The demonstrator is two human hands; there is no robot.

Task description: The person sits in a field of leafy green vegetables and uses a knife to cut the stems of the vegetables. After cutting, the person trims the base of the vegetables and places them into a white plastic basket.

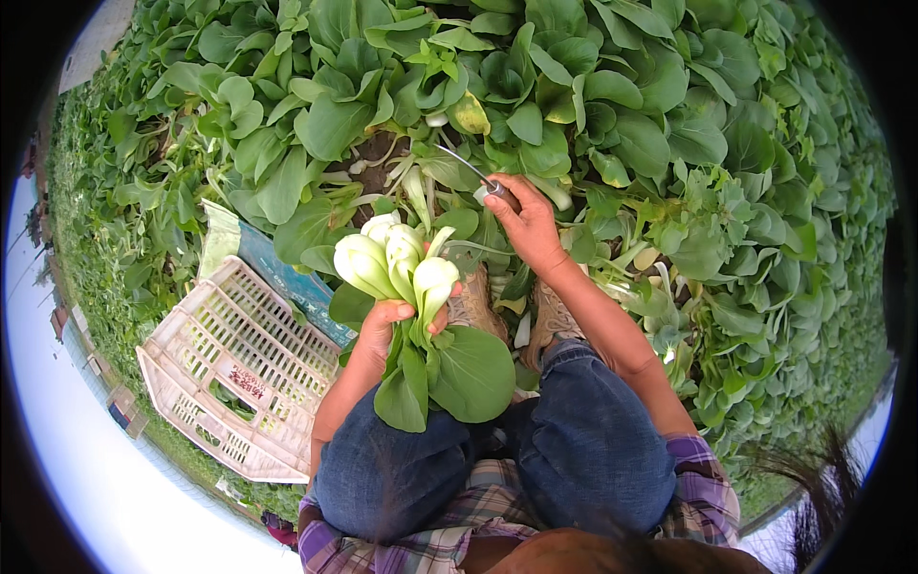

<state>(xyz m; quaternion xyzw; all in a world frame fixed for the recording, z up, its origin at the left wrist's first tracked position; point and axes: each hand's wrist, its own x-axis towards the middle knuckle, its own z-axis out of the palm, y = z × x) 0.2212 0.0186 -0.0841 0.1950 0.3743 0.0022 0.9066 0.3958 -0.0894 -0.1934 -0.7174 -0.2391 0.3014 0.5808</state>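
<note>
My left hand (380,330) grips a bunch of bok choy (401,258) above my left knee. Several pale, swollen stem bases point up and away from me, while the broad green leaves hang back towards my lap. In my right hand (531,226) is a harvesting knife (466,163), its dark handle enclosed by the fingers. The slim metal blade reaches forward and left over the growing plants; its full shape is hard to make out from this angle. Knife and bunch are apart.
Leafy bok choy plants (631,93) surround me in front and to the right. A white slatted plastic crate (224,364) bearing writing lies at my left, against a teal printed sack (276,269). Loose leaves and stalks lie around my shoes (552,319). Bare soil (373,176) shows ahead.
</note>
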